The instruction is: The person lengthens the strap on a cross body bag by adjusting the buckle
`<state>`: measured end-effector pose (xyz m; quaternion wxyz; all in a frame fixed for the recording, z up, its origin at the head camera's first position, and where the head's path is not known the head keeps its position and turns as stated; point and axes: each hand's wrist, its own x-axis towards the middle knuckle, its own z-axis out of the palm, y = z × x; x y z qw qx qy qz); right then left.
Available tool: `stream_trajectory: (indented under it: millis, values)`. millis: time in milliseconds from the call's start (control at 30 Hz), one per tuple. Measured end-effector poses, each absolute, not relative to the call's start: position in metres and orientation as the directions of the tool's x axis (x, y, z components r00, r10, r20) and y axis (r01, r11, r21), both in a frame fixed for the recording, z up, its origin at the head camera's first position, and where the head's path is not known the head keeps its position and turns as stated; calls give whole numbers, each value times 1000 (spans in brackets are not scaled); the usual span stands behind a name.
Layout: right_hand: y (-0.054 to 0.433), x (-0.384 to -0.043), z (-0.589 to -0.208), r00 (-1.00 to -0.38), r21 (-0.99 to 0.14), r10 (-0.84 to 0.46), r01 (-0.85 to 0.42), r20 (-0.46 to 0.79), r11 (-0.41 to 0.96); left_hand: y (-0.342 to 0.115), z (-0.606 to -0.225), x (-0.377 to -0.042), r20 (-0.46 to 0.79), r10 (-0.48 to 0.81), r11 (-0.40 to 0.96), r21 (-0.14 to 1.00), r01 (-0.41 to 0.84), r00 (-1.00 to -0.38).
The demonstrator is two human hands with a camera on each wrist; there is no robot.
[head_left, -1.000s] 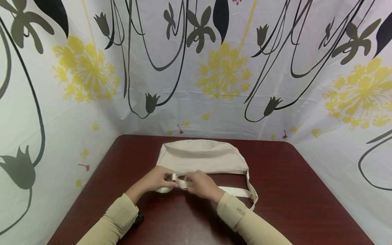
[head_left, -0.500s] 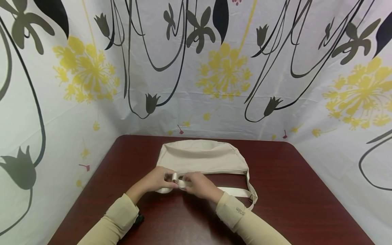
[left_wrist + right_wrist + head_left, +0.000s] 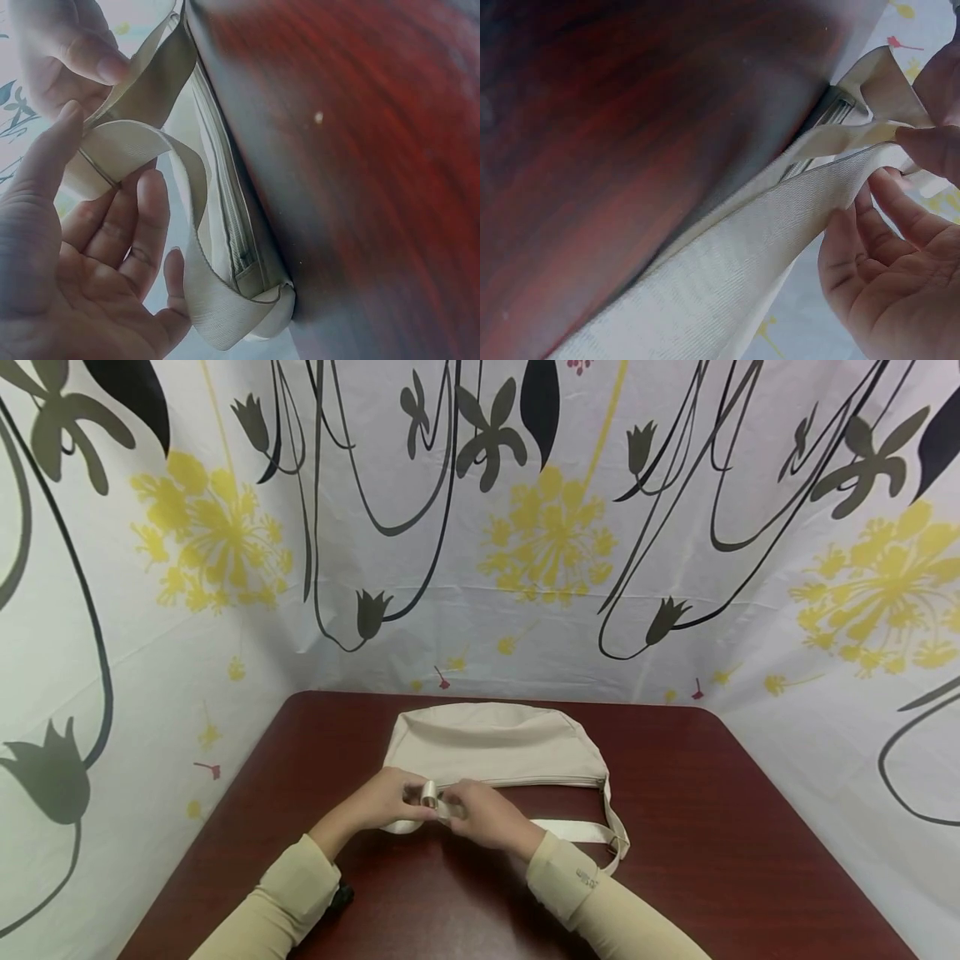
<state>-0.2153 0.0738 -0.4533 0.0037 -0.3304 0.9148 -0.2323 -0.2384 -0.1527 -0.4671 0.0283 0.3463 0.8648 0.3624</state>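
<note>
A cream fabric shoulder bag (image 3: 495, 743) lies on the table, its zipper (image 3: 225, 180) facing the person. Near the bag's left end, my left hand (image 3: 386, 797) pinches the bag's strap (image 3: 573, 831) between thumb and fingers, where the strap bends into a loop. A thin metal slider (image 3: 99, 169) crosses the strap at that hand in the left wrist view. Close beside it, my right hand (image 3: 491, 814) pinches another stretch of the strap, which runs on rightward in the right wrist view. The exact path of the strap between the fingertips is partly hidden.
The dark red table (image 3: 720, 860) carries the bag near its far side. A small black object (image 3: 341, 897) is partly hidden by the left sleeve. A white floral sheet (image 3: 480, 635) hangs around the back and sides of the table.
My right hand has shifted slightly left, closer to the left hand, and the short piece of strap between them has slackened and turned. The left hand and the bag stay put.
</note>
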Motion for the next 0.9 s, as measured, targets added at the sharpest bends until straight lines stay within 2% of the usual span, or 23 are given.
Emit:
stream_trajectory:
  millis: [333, 567, 900]
  values:
    - [75, -212, -456, -802, -360, -584, -585, 126, 726, -153, -465, -237, 207, 614, 508, 635, 582, -762]
    - [80, -212, -459, -825, -272, -550, -563, 128, 781, -154, -465, -237, 210, 606, 510, 637, 578, -767]
    - [82, -216, -460, -796, -285, -586, -602, 151, 746, -154, -464, -237, 218, 610, 512, 625, 589, -762]
